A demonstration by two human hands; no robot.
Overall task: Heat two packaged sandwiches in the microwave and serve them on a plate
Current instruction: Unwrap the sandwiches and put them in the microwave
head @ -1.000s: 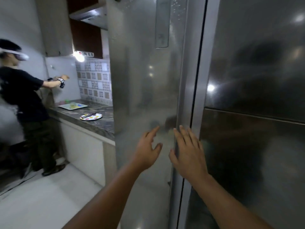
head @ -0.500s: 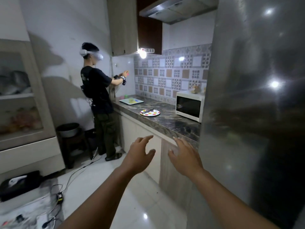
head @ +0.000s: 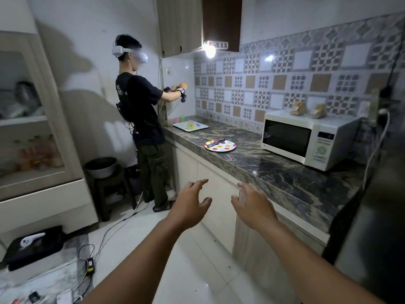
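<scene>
While two sandwiches (head: 308, 109) top one microwave (head: 306, 139), one plate (head: 220, 146) waits.

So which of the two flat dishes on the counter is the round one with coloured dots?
The polka-dot plate, nearer the microwave. The other, a rectangular tray, sits farther along the counter.

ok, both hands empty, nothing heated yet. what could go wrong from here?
1. The two packaged sandwiches sit on top of the white microwave, near the back; a hurried reach could knock one behind it.
2. The polka-dot plate already carries a dark utensil, which is in the way of serving.
3. Loose cables cross the white floor, and another person stands at the counter: trip and bump risk.
</scene>
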